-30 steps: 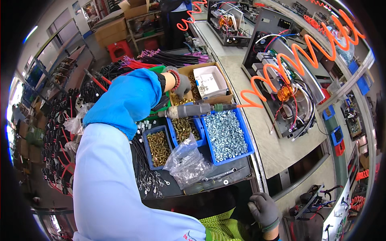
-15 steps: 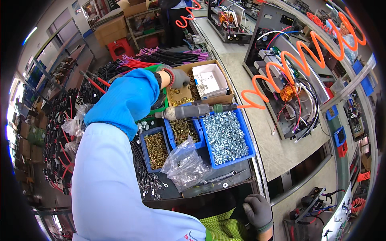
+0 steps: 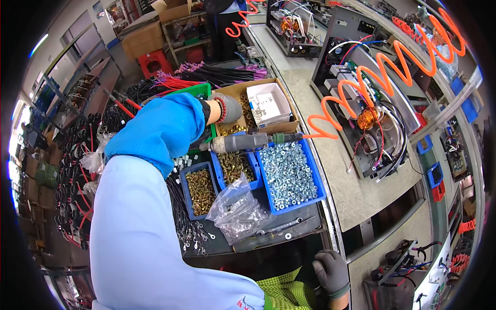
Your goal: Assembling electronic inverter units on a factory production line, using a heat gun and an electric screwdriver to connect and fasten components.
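Note:
My left hand (image 3: 231, 108), in a grey glove with a red beaded bracelet at the wrist, reaches into a cardboard box (image 3: 289, 127) of brass-coloured rings (image 3: 250, 118). Its fingers are hidden behind the back of the hand. Beside the rings sits a white carton (image 3: 269, 105) with a few small metal pieces in it. A pneumatic screwdriver (image 3: 242, 142) lies across the bins just nearer than the box. My right hand (image 3: 331, 272), also gloved in grey, is low at the bench edge with its fingers curled in; I see nothing in them.
Blue bins hold silver nuts (image 3: 289, 178) and brass-coloured screws (image 3: 200, 192). A clear plastic bag (image 3: 237, 212) and a wrench (image 3: 281, 226) lie in front. An orange coiled hose (image 3: 351, 103) stretches over an open electrical unit (image 3: 368, 121) on the right. Cable bundles (image 3: 77, 170) hang at left.
My left hand has drawn back slightly toward the near side of the box, and its fingers have gone out of sight. My right hand has stayed in place.

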### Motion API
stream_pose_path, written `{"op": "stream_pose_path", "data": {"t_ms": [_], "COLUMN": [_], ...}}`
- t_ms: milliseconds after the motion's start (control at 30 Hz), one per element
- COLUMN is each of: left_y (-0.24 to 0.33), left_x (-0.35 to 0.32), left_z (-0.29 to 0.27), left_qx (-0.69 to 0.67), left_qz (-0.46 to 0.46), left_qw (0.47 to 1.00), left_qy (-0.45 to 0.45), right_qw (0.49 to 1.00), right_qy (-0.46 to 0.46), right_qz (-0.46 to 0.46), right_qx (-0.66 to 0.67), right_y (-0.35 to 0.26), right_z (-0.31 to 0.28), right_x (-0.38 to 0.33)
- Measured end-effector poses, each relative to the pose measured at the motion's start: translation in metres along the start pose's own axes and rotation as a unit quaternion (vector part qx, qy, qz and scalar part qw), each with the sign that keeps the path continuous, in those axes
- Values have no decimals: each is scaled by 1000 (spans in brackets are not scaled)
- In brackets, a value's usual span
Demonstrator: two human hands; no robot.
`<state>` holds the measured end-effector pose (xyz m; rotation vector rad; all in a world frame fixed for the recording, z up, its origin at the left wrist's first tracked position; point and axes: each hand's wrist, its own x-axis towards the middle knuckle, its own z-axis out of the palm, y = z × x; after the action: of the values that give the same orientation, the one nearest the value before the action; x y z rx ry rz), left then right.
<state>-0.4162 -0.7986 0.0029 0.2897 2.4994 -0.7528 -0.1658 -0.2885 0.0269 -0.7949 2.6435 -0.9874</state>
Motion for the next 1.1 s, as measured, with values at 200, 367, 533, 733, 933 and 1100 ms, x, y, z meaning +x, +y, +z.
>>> {"op": "stream_pose_path", "data": {"t_ms": [200, 367, 533, 733, 933, 1100], "left_y": [5, -5, -3, -24, -16, 142], "left_x": [-16, -4, -9, -14, -92, -191], "left_z": [-22, 0, -11, -17, -124, -221], "left_qx": [18, -14, -27, -79, -498, -611], "left_qz": [-8, 33, 22, -32, 120, 315], "left_qw": [1000, 999, 999, 995, 801, 718], "left_qy": [-22, 22, 10, 46, 310, 105], "right_qw": [1000, 999, 999, 999, 996, 946], "right_qy": [20, 31, 35, 32, 80, 262], "right_qz": [16, 6, 14, 14, -38, -51], "right_qx": [1, 17, 20, 21, 29, 185], "right_y": [0, 3, -3, -2, -3, -42], "right_z": [-2, 0, -4, -5, -21, -36], "right_x": [-8, -13, -16, -30, -37, -10]}}
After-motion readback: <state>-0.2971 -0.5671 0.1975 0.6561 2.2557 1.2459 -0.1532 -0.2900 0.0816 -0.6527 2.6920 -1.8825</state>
